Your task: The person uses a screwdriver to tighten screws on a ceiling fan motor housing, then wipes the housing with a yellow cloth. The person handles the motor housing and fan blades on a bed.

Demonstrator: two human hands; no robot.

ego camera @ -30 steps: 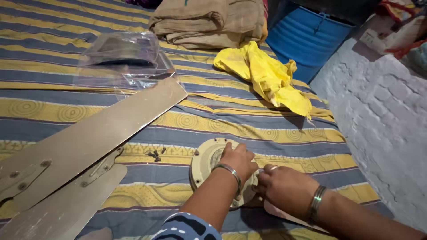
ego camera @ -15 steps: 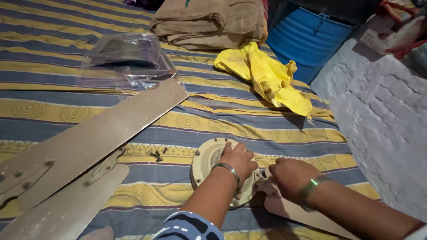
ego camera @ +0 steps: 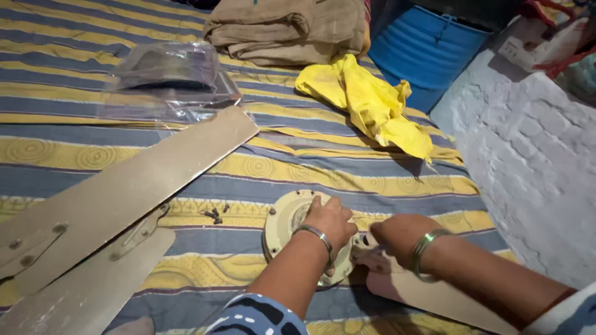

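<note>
- Left hand [ego camera: 331,219]: lying palm-down on top of the fan motor hub [ego camera: 287,224], fingers spread and curved over its centre, pressing on it rather than closing round it; a metal bangle is sitting on the wrist.
- Right hand [ego camera: 400,237]: curling into a loose fist at the hub's right edge, knuckles up, resting on the metal bracket end of a fan blade [ego camera: 434,298]; what the fingertips are pinching cannot be told, as they are hidden under the hand. A bangle is showing on this wrist as well.
- Fan motor hub: round, cream-coloured, lying flat on the striped bedsheet [ego camera: 347,180] near the lower middle of the view, partly covered by the left hand.
- Fan blade by the right hand: beige, running from the hub toward the lower right, its bracket touching the hub's rim.
- Two loose fan blades [ego camera: 124,192]: lying at the left, one overlapping the other, brackets toward the lower left, well apart from the hub.
- Small dark screws [ego camera: 215,214]: lying on the sheet just left of the hub.
- Clear plastic bag [ego camera: 167,80]: lying at the upper left.
- Yellow cloth [ego camera: 366,102]: lying crumpled beyond the hub.
- Folded brown cloth [ego camera: 288,31]: lying at the top.
- Blue container [ego camera: 428,53]: standing at the upper right, beside the whitewashed wall [ego camera: 534,161].
</note>
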